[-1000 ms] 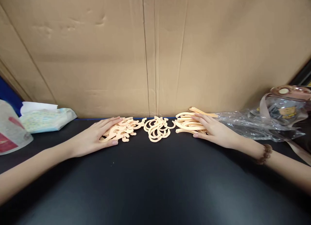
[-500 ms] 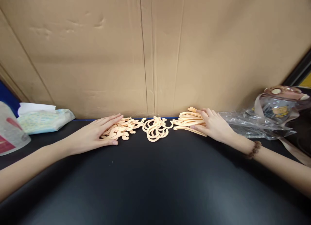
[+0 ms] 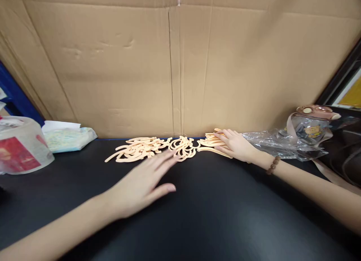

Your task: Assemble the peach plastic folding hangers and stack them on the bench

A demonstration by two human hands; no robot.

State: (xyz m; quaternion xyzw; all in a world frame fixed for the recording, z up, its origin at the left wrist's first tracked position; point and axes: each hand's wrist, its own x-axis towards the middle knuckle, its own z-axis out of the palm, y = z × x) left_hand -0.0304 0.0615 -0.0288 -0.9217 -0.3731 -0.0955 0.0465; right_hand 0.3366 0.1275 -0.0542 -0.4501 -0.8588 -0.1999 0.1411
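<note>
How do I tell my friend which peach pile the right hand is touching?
Three peach piles lie where the cardboard wall meets the black table. It is the stack beside the clear bag, under the right hand: long strips, not curly hooks.

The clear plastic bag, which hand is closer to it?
The right hand. It rests on the right-hand pile of peach pieces, just beside the clear plastic bag. The left hand is far off, above the black table near the left pile.
</note>
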